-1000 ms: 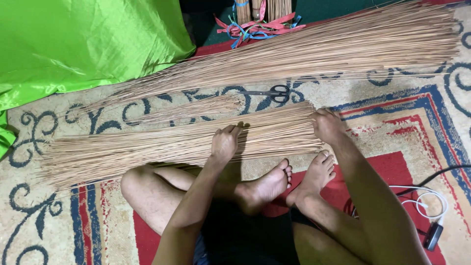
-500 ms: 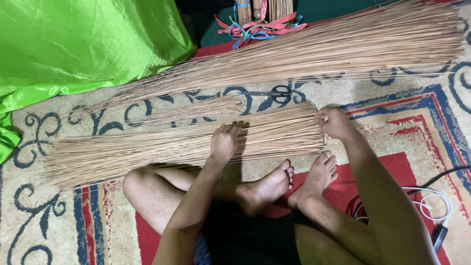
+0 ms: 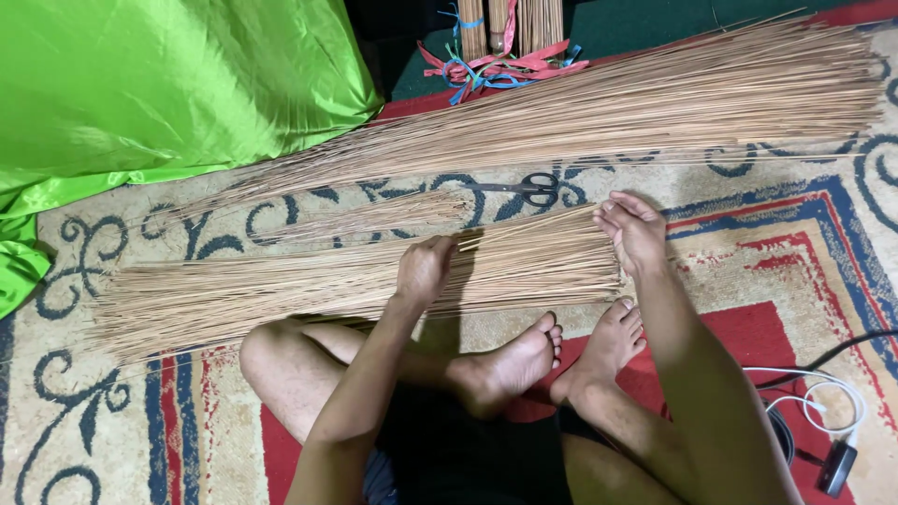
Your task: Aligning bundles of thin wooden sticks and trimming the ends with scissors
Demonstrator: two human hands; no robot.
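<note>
Landmark: a bundle of thin sticks (image 3: 309,285) is laid flat on the patterned carpet (image 3: 814,243), directly in front of the seated person's crossed legs.
Left hand: the left hand (image 3: 424,268) is rested on top of the bundle near its middle, fingers curled down onto the sticks; whether any sticks are pinched cannot be told.
Right hand: the right hand (image 3: 633,227) is held flat and open, nothing gripped, its palm set against the bundle's right-hand end.
Bare feet: two bare feet (image 3: 561,351) are placed just on the near side of the bundle, below its right half.
Small sheaf: a smaller sheaf of sticks (image 3: 374,215) is laid just beyond the bundle, apart from it.
Scissors: black-handled scissors (image 3: 524,188) are laid beyond the bundle, just past the small sheaf's right end.
Large pile: a long pile of sticks (image 3: 608,117) is spread farther beyond the bundle, slanted.
Green cloth: a shiny green cloth (image 3: 140,93) is heaped beyond the bundle's left end.
Ties: red and blue ties (image 3: 496,70) are seen past the large pile.
Cable: a white cable with a black plug (image 3: 832,458) is lying well to the right of the bundle, on the near side.
</note>
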